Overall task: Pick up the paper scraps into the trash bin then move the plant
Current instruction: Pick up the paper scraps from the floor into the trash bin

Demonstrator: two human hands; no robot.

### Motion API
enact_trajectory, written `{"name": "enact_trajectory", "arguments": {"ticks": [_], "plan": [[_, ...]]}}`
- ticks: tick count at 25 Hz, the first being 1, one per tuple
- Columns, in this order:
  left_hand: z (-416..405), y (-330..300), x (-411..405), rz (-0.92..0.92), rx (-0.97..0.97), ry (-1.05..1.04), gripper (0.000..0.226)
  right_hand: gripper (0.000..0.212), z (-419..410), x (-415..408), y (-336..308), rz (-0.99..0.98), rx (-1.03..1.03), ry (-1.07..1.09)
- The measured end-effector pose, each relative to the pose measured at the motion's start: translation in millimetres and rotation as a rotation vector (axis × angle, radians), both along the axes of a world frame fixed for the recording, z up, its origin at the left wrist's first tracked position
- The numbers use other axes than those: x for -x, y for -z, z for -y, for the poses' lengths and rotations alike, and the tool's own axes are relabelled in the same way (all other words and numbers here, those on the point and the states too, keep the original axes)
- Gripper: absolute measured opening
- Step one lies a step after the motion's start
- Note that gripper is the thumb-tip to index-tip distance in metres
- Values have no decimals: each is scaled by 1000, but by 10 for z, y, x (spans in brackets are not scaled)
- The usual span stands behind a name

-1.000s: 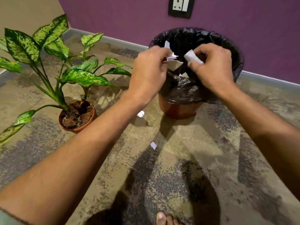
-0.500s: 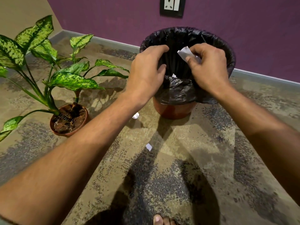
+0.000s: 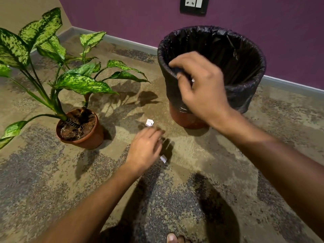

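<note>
The terracotta trash bin lined with a black plastic bag (image 3: 228, 67) stands near the purple wall (image 3: 280, 32), its rim open and unobstructed on the far side. The right hand (image 3: 201, 88) hangs over the bin's near rim, fingers loosely curled; a small white fleck shows beside the thumb, but whether it is pinched cannot be told. The left hand (image 3: 145, 151) is low over the mottled brown-and-grey stone floor (image 3: 52, 181), blurred, fingers relaxed and apart, holding nothing visible.

Two paper scraps lie on the floor: a folded white paper scrap (image 3: 149, 122) just beyond the left fingertips, between plant and bin, and a second small white scrap (image 3: 163, 158) just beside the left hand's right edge.

The variegated green plant in a round terracotta pot (image 3: 82, 132) stands left of the bin, well apart from it, its leaves reaching toward the beige wall and corner. Open floor lies between pot and bin and in front of both.

A black switch-and-socket plate (image 3: 194, 5) sits on the purple wall; no writing is legible. A bare toe (image 3: 172, 238) shows at the bottom edge.
</note>
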State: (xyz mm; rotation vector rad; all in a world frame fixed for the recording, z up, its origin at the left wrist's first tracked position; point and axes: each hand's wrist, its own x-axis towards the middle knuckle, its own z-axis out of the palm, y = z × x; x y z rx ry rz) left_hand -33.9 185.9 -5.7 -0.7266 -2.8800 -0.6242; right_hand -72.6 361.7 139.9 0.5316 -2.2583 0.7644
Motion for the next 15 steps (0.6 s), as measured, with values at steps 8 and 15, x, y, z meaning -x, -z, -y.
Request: {"name": "enact_trajectory", "arguments": {"ticks": [8, 15], "plan": [[705, 740, -216, 542, 344, -169, 85, 36, 365, -270, 1294, 642, -525, -307], [964, 943, -350, 667, 401, -229, 99, 41, 277, -301, 1966, 922, -811, -290]]}}
